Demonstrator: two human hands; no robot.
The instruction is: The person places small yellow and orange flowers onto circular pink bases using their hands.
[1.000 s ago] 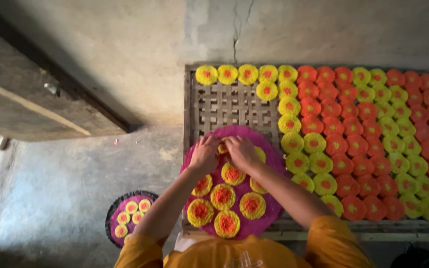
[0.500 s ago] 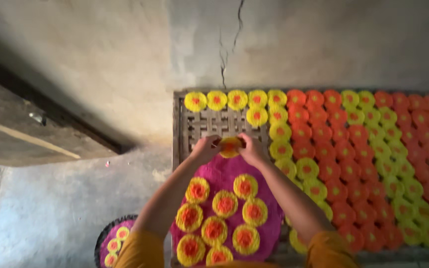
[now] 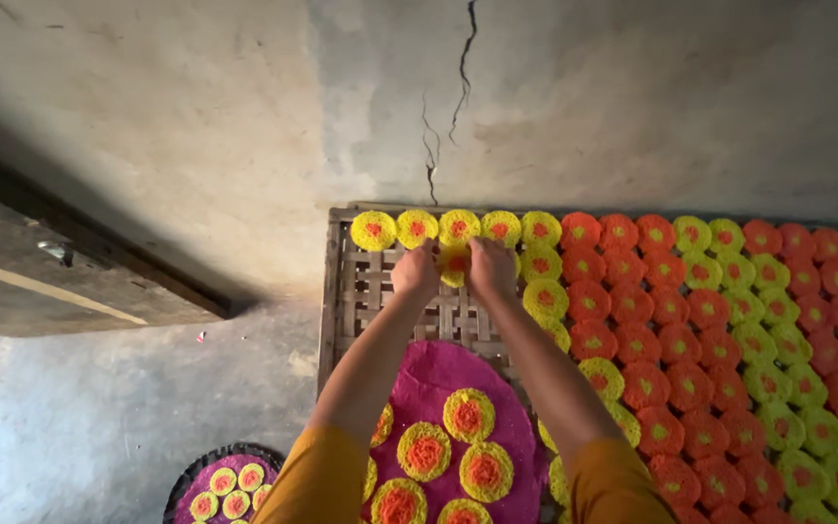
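Both hands meet near the far edge of a woven bamboo rack [image 3: 361, 291], and between them they hold one yellow disc with an orange centre [image 3: 454, 264]. The left hand [image 3: 415, 273] grips the disc's left side and the right hand [image 3: 491, 269] grips its right side, fingers curled over it, so only the middle of the disc shows. The disc sits just below the row of yellow discs [image 3: 458, 228] that lines the rack's far edge, in the second row, next to the yellow discs that run down toward the near edge. Whether it already rests on the slats or is held just above them cannot be told.

The right part of the rack is covered with orange-red discs [image 3: 632, 320] and bands of yellow-green discs [image 3: 768, 340], packed edge to edge. The left part of the rack, around the hands, is bare lattice.

Near the rack's near edge, between the forearms, lies a round magenta tray [image 3: 438, 374] carrying more yellow discs with orange centres [image 3: 468, 415]. The sleeves [image 3: 317, 480] are mustard yellow. On the floor beside the rack's near left corner stands a second, smaller tray [image 3: 201, 464] with small yellow discs. A cracked grey wall [image 3: 458, 87] rises beyond the rack, and a wooden plank [image 3: 50, 281] juts in at the left.
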